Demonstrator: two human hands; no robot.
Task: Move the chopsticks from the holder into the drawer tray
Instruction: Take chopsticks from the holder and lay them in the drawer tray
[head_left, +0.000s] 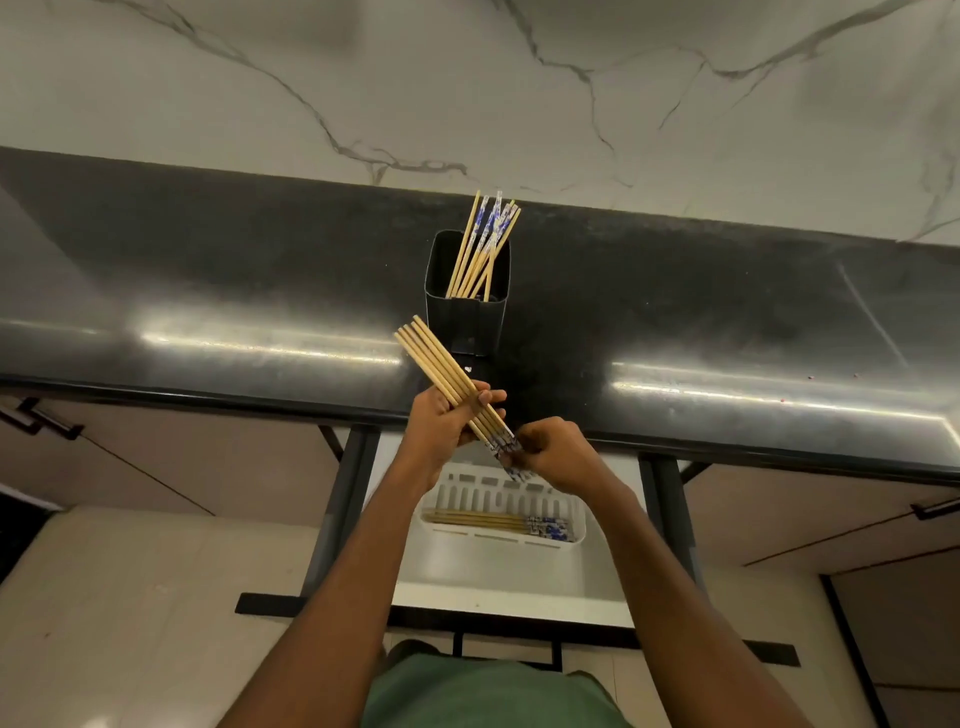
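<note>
A black square holder (466, 317) stands on the dark countertop (208, 291) with several bamboo chopsticks (485, 244) leaning in it, blue-and-white patterned ends up. A bundle of several chopsticks (441, 371) is held slanted over the counter's front edge. My left hand (441, 423) grips the bundle's middle. My right hand (556, 454) pinches its patterned lower end. Below, in the open drawer (509, 587), a white slotted tray (498, 499) holds a few chopsticks (498, 522) lying flat along its near side.
A marble wall (467, 78) rises behind the countertop. Black-handled cabinet doors (156, 457) flank the drawer on both sides. My green clothing (493, 696) shows at the bottom, near the drawer's black front.
</note>
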